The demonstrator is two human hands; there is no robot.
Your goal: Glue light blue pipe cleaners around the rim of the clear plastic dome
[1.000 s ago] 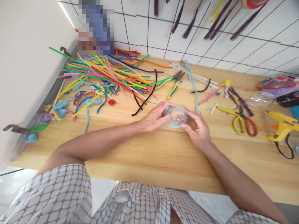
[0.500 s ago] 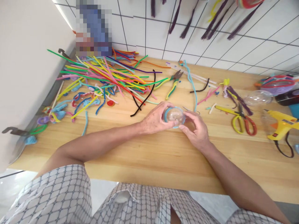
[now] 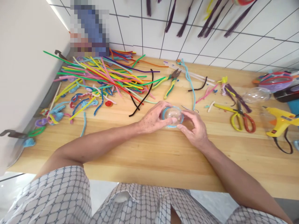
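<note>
Between my hands is a clear, round plastic ball (image 3: 172,115) with a light-blue pipe cleaner ring around it, just above the wooden table. My left hand (image 3: 155,117) wraps its left side, thumb resting across the front. On the right side, my right hand (image 3: 194,127) pinches the blue rim with fingertips and thumb. Behind the ball, a long light-blue pipe cleaner (image 3: 190,82) lies on the wood. Pliers (image 3: 171,82) with green and yellow handles lie beyond my left hand. Scissors (image 3: 239,116) with yellow and red handles are to the right of my right hand.
A heap of colourful pipe cleaners (image 3: 105,74) covers the back left. A yellow glue gun (image 3: 279,119) stands at the right, near a clear plastic ball (image 3: 257,94) and a purple bundle (image 3: 234,95). Purple tassels (image 3: 184,23) hang along the tiled wall.
The view has shifted slightly, so everything sits a little further left. Both hands keep their hold on the ball, which looks tilted slightly differently; my left thumb has shifted a little.
</note>
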